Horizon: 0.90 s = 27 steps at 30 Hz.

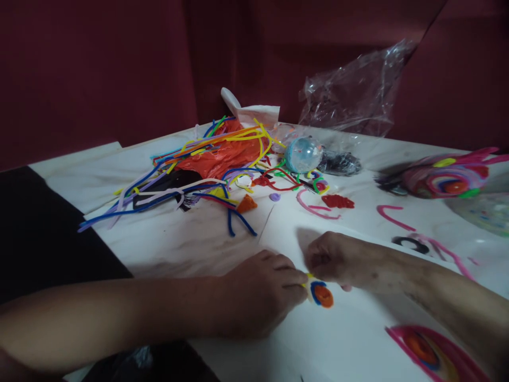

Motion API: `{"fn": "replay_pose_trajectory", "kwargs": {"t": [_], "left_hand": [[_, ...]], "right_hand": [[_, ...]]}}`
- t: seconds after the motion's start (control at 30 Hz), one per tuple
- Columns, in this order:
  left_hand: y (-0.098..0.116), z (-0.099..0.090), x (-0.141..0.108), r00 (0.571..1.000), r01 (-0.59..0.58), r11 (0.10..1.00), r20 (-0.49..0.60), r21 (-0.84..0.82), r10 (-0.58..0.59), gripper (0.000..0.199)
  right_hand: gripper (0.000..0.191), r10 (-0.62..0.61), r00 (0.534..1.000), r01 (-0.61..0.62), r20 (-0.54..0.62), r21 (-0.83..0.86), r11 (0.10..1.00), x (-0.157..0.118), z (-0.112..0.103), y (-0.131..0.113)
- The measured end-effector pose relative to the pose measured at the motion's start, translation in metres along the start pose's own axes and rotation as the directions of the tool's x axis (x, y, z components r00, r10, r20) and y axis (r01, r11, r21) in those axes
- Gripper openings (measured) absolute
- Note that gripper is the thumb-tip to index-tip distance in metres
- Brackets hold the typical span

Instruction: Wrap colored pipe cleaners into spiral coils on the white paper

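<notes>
Orange spiral disc with a blue curved band and a pale-yellow edge (323, 295), fuzzy-looking, lies on a white paper sheet (358, 334) between both hands. Left hand (264, 294): fingers bent, tips against the yellow edge; whether they pinch it, cannot tell. Right hand (330, 258): curled in, just beside the disc's far edge; anything inside is hidden (knuckles and shadow cover it).

Lower right, a pink-bordered eye shape with orange centre (421, 347) is cut off by the bottom edge. Right forearm (433, 284) crosses the sheet above it. Past the forearm: black ring (411, 245), curved pink strips (393, 216), red fuzzy patch (338, 201).

Further out, multicoloured fuzzy stems (159, 193) heap around crumpled orange-red plastic (234, 154); individual stems hard to separate. Beside them, a clear-and-blue ball (305, 154). Pink-lilac fuzzy form (429, 172) runs out at right.

Grey-veined white table (147, 249); clear plastic bag (350, 98) against dark maroon wall (99, 69). Light dim.
</notes>
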<state>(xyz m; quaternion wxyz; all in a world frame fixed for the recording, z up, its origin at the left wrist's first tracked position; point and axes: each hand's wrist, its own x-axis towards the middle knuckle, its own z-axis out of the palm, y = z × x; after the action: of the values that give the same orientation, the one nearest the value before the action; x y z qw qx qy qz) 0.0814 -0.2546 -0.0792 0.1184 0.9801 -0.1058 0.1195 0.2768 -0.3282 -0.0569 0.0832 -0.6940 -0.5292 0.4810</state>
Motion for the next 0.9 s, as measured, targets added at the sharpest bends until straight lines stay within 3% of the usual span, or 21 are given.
{"fn": "replay_pose_trajectory", "kwargs": {"t": [0.37,0.7,0.9], "left_hand": [[0.005,-0.008,-0.001,0.996,0.02,0.999,0.082,0.048,-0.024,0.018],[0.007,-0.006,-0.001,0.999,0.008,0.998,0.049,0.065,-0.011,0.022],[0.009,-0.01,-0.002,0.998,0.018,0.997,0.059,0.071,-0.022,0.025]], "right_hand": [[0.016,0.044,0.999,-0.046,-0.019,-0.133,0.99,0.0,0.0,-0.009],[0.013,0.029,0.999,-0.032,-0.024,-0.112,0.993,0.007,0.001,0.006],[0.018,0.027,0.999,-0.035,-0.044,-0.189,0.981,0.002,0.005,-0.001]]}}
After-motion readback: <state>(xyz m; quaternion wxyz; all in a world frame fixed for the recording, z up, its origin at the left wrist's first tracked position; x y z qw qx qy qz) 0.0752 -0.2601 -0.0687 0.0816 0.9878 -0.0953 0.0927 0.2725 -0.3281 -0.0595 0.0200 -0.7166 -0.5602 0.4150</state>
